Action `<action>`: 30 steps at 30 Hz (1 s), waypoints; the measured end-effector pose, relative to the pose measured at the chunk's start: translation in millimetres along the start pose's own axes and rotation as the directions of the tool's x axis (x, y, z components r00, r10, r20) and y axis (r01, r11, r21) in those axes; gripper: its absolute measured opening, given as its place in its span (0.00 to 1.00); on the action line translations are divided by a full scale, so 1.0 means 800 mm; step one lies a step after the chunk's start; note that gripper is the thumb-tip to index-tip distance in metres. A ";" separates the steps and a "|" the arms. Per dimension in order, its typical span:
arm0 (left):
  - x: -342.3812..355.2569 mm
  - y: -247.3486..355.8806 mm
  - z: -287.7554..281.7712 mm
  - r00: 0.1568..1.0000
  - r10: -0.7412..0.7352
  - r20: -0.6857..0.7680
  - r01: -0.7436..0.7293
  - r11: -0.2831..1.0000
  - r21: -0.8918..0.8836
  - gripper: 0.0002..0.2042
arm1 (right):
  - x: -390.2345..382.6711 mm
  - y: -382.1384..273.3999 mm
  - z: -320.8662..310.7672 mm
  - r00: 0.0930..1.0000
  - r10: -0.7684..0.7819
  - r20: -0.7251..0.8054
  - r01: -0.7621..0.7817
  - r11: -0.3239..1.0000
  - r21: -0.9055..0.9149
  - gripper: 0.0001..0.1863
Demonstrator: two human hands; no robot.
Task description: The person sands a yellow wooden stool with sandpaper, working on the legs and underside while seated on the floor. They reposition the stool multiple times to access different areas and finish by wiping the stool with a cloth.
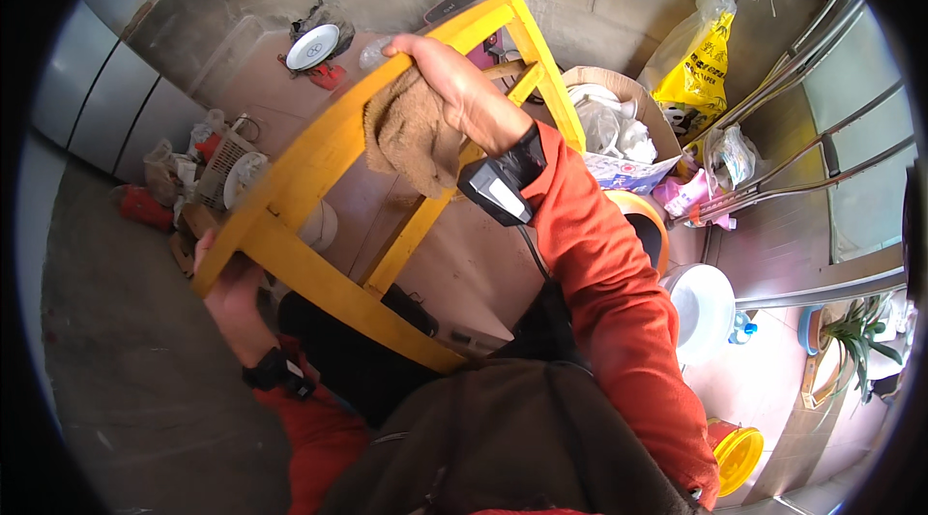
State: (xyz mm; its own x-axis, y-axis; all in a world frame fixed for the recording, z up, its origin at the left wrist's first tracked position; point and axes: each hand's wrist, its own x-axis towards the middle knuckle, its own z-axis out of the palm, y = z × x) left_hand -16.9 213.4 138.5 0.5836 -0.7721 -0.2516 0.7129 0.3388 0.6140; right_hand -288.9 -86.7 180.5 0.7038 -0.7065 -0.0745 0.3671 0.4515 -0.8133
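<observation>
A yellow wooden stool (324,143) is held tilted in front of my body, its legs pointing away to the right and toward my lap. Around the lower left end of its long top board, my left hand (234,297) is closed, with some fingers hidden behind the wood. A brown cloth (414,133) hangs bunched under my right hand (464,94), pressed against the board's underside. That hand is closed over the cloth, and its fingertips reach the upper edge of the board. Both wrists carry black strapped devices.
A cardboard box (667,167) of plastic bags stands beyond the stool legs, beside a yellow bag (701,65). A white plate (312,48) and a basket (220,172) are at far left. To the right are a white bucket (701,312), a yellow bucket (739,462) and a potted plant (851,331).
</observation>
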 end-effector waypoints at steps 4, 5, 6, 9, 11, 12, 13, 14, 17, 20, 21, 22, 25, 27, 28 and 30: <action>-0.016 -0.017 0.061 0.974 0.225 0.025 -0.226 0.955 0.191 0.21 | -0.014 -0.008 -0.010 0.935 -0.355 0.023 0.353 0.918 -0.182 0.21; -0.025 -0.026 0.074 0.917 0.360 0.172 -0.399 0.815 0.420 0.21 | -0.019 -0.012 -0.010 0.858 -0.504 0.098 0.513 0.845 -0.149 0.23; -0.031 -0.035 0.087 0.870 0.386 0.308 -0.494 0.660 0.566 0.20 | -0.023 -0.021 -0.009 0.904 -0.417 0.097 0.428 0.878 -0.214 0.26; -0.017 -0.040 0.146 0.962 0.242 0.123 -0.270 0.904 0.331 0.19 | -0.035 -0.066 0.007 0.960 -0.275 0.053 0.213 0.594 -0.776 0.33; 0.007 -0.042 0.191 0.999 0.042 -0.035 -0.041 0.999 0.027 0.19 | -0.055 -0.081 0.021 0.945 -0.317 0.083 0.220 0.424 -0.878 0.34; 0.013 -0.046 0.207 1.000 0.016 -0.010 -0.017 0.999 -0.028 0.20 | -0.074 -0.083 0.025 0.967 -0.246 0.067 0.155 0.361 -0.919 0.33; 0.020 -0.052 0.221 0.999 0.030 -0.017 -0.030 0.999 -0.029 0.20 | -0.089 -0.075 0.033 0.929 -0.338 0.150 0.234 0.224 -0.946 0.32; 0.027 -0.057 0.233 0.999 0.041 -0.021 -0.041 0.999 -0.029 0.21 | -0.107 -0.067 0.038 0.827 -0.459 0.325 0.353 -0.026 -0.935 0.36; 0.043 -0.082 0.250 0.963 0.219 0.157 -0.239 0.963 0.122 0.25 | -0.125 -0.039 0.059 0.758 -0.504 0.415 0.195 -0.431 -0.881 0.48; 0.067 -0.098 0.253 0.880 0.338 0.333 -0.436 0.853 0.286 0.34 | -0.116 -0.026 0.067 0.731 -0.548 0.407 0.053 -0.549 -0.834 0.50; 0.073 -0.102 0.250 0.820 0.397 0.413 -0.547 0.757 0.358 0.35 | -0.108 -0.027 0.067 0.743 -0.549 0.382 0.033 -0.540 -0.841 0.48; 0.079 -0.105 0.245 0.753 0.440 0.488 -0.645 0.638 0.420 0.36 | -0.101 -0.033 0.065 0.752 -0.554 0.358 0.016 -0.527 -0.850 0.46; 0.087 -0.111 0.209 0.860 0.312 0.404 -0.468 0.798 0.380 0.35 | -0.072 -0.053 0.055 0.724 -0.602 0.336 -0.061 -0.541 -0.839 0.34; 0.085 -0.122 0.164 0.914 0.179 0.364 -0.217 0.974 0.066 0.30 | -0.055 -0.072 0.043 0.740 -0.615 0.272 -0.135 -0.531 -0.836 0.32; 0.085 -0.123 0.133 0.926 0.283 0.249 -0.348 0.895 0.279 0.28 | -0.046 -0.083 0.037 0.757 -0.610 0.236 -0.169 -0.531 -0.831 0.30; 0.093 -0.114 0.064 0.814 0.545 0.200 -0.552 0.621 0.557 0.27 | -0.033 -0.103 0.023 0.777 -0.598 0.195 -0.212 -0.542 -0.813 0.30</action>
State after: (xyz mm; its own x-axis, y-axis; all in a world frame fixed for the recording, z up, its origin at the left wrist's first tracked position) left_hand -58.6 97.6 101.9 0.7861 -0.5514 0.2791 -0.0960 0.3373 0.9365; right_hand -326.6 -94.9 259.8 0.4465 -0.7126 0.5412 -0.8430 -0.5378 -0.0127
